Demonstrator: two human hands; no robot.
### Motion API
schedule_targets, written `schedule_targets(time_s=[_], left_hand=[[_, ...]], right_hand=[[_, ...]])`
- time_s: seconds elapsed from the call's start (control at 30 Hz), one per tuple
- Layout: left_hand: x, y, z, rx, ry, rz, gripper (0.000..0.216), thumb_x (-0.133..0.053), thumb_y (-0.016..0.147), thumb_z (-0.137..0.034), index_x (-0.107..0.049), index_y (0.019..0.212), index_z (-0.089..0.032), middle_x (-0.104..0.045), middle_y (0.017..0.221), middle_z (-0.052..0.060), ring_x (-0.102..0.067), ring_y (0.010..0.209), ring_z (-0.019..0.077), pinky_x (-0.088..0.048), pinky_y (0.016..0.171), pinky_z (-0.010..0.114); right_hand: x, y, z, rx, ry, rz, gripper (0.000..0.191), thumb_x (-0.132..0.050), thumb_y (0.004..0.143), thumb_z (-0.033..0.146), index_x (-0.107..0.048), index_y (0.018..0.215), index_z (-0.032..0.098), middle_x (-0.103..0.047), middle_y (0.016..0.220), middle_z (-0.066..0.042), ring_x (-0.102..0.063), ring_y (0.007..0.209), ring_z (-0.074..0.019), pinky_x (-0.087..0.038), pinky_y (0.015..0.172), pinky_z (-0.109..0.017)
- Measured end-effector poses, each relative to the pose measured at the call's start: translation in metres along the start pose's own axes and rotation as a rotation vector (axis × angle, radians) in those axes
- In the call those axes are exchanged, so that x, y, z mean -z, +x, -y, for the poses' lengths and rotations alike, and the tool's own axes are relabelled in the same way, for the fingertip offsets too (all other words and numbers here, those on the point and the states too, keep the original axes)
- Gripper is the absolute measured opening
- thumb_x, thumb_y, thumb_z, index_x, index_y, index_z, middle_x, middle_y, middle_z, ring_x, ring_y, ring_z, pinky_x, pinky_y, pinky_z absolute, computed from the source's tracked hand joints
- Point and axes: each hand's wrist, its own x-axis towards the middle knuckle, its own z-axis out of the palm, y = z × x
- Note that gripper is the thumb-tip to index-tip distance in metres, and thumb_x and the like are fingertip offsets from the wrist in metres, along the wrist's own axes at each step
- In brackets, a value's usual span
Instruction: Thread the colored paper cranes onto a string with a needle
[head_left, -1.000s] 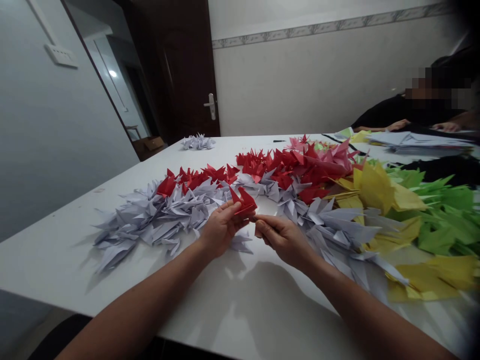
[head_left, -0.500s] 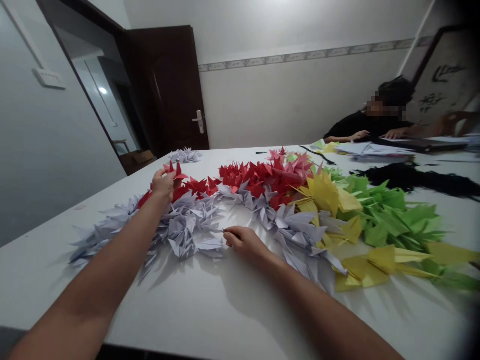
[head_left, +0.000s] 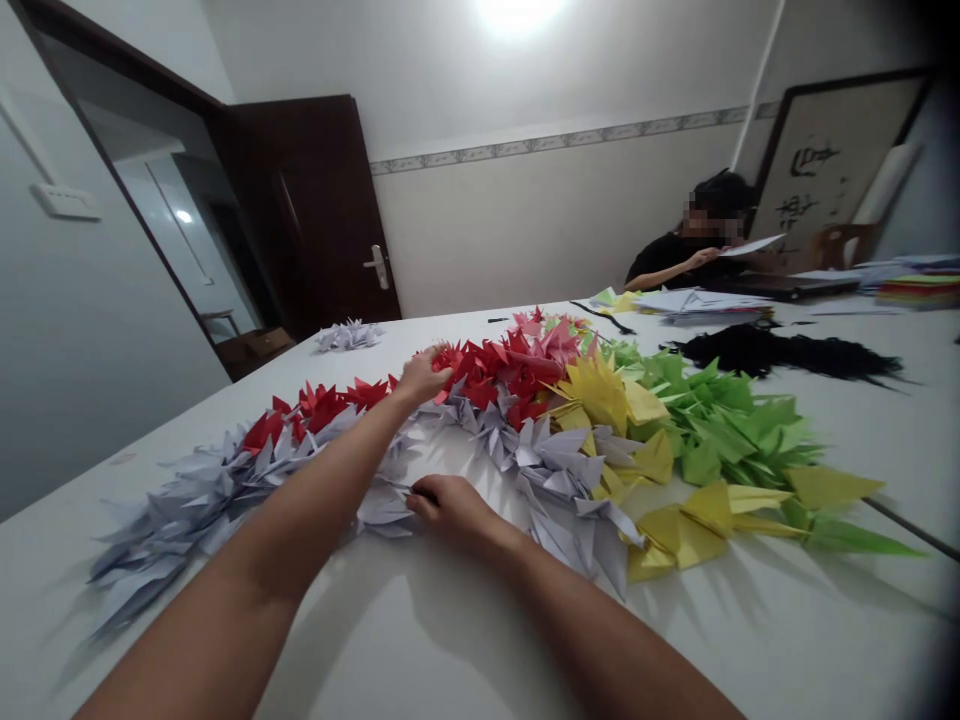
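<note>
My left hand (head_left: 420,376) reaches far over the white table (head_left: 420,640) into a pile of red folded paper pieces (head_left: 487,365). Its fingers curl onto a red piece at the pile's near edge. My right hand (head_left: 450,506) rests on the table closer to me, fingers curled tight. Its fingertips touch the edge of a pale lilac folded piece (head_left: 382,506), and what they pinch, if anything, is hidden. A long band of lilac folded pieces (head_left: 202,490) runs left from between my hands.
Yellow pieces (head_left: 600,392) and green pieces (head_left: 720,420) lie to the right, pink ones (head_left: 551,335) behind the red. A small lilac heap (head_left: 346,335) sits at the far edge. Another person (head_left: 686,255) sits at the far right behind paper stacks (head_left: 690,300) and a black bundle (head_left: 780,350).
My left hand set down the red piece it held and moved right along the red pile. My right hand dropped to the table. The camera tilted up.
</note>
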Motion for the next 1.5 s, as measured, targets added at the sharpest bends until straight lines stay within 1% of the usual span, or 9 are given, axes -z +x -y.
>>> schedule_targets(time_s=[0.13,0.23,0.47,0.63,0.8,0.97,1.23,1.33,1.5], left_hand=[[-0.034,0.009,-0.012,0.045,0.037,0.016,0.032,-0.065,0.062,-0.012,-0.068,0.092,-0.019,-0.069,0.102,0.007,-0.057,0.106,0.0263,-0.037,0.097,0.036],[-0.038,0.007,-0.011,0.049,0.016,-0.019,0.018,-0.064,0.064,-0.015,-0.069,0.081,-0.017,-0.07,0.091,0.008,-0.059,0.099,0.0278,-0.041,0.091,0.037],[0.01,-0.065,0.006,-0.1,-0.108,-0.203,0.016,-0.055,0.079,-0.028,-0.063,0.089,-0.019,-0.062,0.098,0.006,-0.058,0.095,0.0198,-0.045,0.086,0.03],[0.041,-0.123,0.033,-0.279,-0.162,-0.291,0.009,-0.059,0.073,-0.018,-0.063,0.08,-0.021,-0.057,0.088,0.004,-0.055,0.088,0.0192,-0.045,0.083,0.03],[0.046,-0.141,0.05,-0.284,-0.228,-0.211,0.032,-0.056,0.071,-0.01,-0.06,0.1,-0.023,-0.058,0.103,0.007,-0.053,0.102,0.0218,-0.043,0.091,0.035],[0.038,-0.148,0.04,-0.201,-0.511,-0.089,0.053,-0.06,0.07,-0.006,-0.052,0.118,-0.025,-0.057,0.11,0.008,-0.054,0.104,0.0221,-0.04,0.097,0.038],[0.039,-0.153,0.028,-0.078,-0.661,0.013,0.057,-0.064,0.067,-0.004,-0.054,0.119,-0.027,-0.06,0.098,0.005,-0.056,0.098,0.0199,-0.039,0.098,0.035],[0.037,-0.153,0.032,-0.213,-0.53,0.002,0.05,-0.06,0.072,-0.005,-0.053,0.118,-0.025,-0.06,0.102,0.006,-0.058,0.095,0.0189,-0.042,0.094,0.035],[0.034,-0.149,0.037,-0.639,-0.266,-0.123,0.041,-0.049,0.08,-0.006,-0.045,0.118,-0.021,-0.058,0.109,0.009,-0.056,0.099,0.0194,-0.049,0.085,0.037]], right_hand=[[-0.001,0.001,-0.003,0.012,-0.028,-0.001,0.018,-0.051,0.081,0.02,-0.068,0.078,0.015,-0.067,0.073,-0.005,-0.053,0.065,-0.0145,-0.03,0.055,-0.023],[0.0,0.001,-0.004,0.014,-0.035,0.002,0.018,-0.052,0.081,0.021,-0.068,0.079,0.015,-0.068,0.074,-0.004,-0.053,0.064,-0.0141,-0.029,0.054,-0.023],[0.003,0.0,-0.001,0.002,0.004,-0.026,0.017,-0.053,0.081,0.025,-0.066,0.076,0.015,-0.065,0.071,-0.003,-0.051,0.065,-0.0128,-0.031,0.057,-0.022],[0.011,-0.001,-0.006,-0.056,0.066,-0.079,0.018,-0.052,0.081,0.028,-0.063,0.081,0.014,-0.063,0.074,-0.004,-0.054,0.068,-0.0139,-0.037,0.061,-0.024],[0.025,-0.002,-0.002,-0.147,0.416,-0.371,0.027,-0.06,0.072,0.035,-0.056,0.09,0.015,-0.056,0.068,0.001,-0.049,0.056,-0.0104,-0.039,0.053,-0.024],[0.027,-0.006,0.016,-0.152,0.652,-0.278,0.032,-0.063,0.07,0.038,-0.055,0.091,0.015,-0.055,0.064,0.003,-0.04,0.042,-0.0054,-0.03,0.035,-0.019],[0.021,-0.007,0.013,-0.189,0.689,-0.178,0.028,-0.063,0.071,0.034,-0.058,0.091,0.015,-0.057,0.064,0.003,-0.04,0.041,-0.0045,-0.03,0.032,-0.016],[0.02,-0.008,0.014,-0.235,0.741,-0.172,0.025,-0.064,0.071,0.034,-0.058,0.086,0.015,-0.057,0.063,0.003,-0.041,0.042,-0.0043,-0.029,0.031,-0.015],[0.02,-0.009,0.02,-0.327,0.9,-0.152,0.027,-0.069,0.067,0.037,-0.053,0.076,0.016,-0.059,0.062,0.002,-0.04,0.04,-0.0032,-0.026,0.031,-0.014]])
